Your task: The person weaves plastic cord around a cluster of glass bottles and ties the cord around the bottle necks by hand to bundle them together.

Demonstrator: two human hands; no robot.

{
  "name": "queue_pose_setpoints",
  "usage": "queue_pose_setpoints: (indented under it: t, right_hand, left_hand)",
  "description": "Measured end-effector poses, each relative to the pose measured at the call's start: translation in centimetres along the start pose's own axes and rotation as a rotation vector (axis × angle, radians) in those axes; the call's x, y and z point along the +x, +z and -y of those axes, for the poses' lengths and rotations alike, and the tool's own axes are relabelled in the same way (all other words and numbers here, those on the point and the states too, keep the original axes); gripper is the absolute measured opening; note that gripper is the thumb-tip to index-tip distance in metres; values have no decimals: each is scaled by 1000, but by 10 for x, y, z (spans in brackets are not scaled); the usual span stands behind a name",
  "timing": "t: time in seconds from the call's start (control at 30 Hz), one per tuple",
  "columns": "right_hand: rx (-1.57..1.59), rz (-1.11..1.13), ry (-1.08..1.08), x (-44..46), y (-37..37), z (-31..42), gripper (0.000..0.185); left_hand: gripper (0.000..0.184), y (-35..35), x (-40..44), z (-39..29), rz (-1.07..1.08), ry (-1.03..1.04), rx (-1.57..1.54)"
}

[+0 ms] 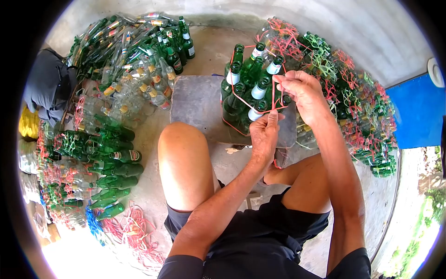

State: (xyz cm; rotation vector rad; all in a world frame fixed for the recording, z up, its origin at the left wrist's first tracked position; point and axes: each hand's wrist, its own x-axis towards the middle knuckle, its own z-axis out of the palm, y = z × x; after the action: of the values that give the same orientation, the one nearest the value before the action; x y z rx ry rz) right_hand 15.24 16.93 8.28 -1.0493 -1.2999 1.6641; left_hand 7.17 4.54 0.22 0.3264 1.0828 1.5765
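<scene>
Several green glass bottles [253,74] stand upright in a tight cluster on a low grey board [195,102] in front of my knees. Red plastic string [241,98] runs around the cluster at neck height, with another loop lower down. My left hand [265,132] pinches the string at the near right side of the bottles. Higher and to the right, my right hand [302,90] is closed on a strand of the same string, pulled up from the left hand. The exact knot or crossing between my fingers is too small to make out.
Loose bottles [134,39] lie heaped at the back left, with green bottles [116,169] stacked below. String-tied bundles [344,83] are piled along the right wall. Loose red string [134,230] lies on the floor at lower left. A blue panel [411,111] stands far right.
</scene>
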Motion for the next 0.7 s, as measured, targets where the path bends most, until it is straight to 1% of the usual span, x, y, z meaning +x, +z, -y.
queue_pose_setpoints:
  t: [0.1,0.4,0.7]
  right_hand:
    - [-80,-20,-100,-6,11,2,23]
    - [-363,100,-323,2,21,-12,32]
    - [-712,175,-296,-1,30,-2,37]
  left_hand:
    - [41,1,-1,-4,9,-33,-19]
    - [40,-1,-1,-2,42,-51,-91]
    - [39,-4,0,1,95,-26,-131]
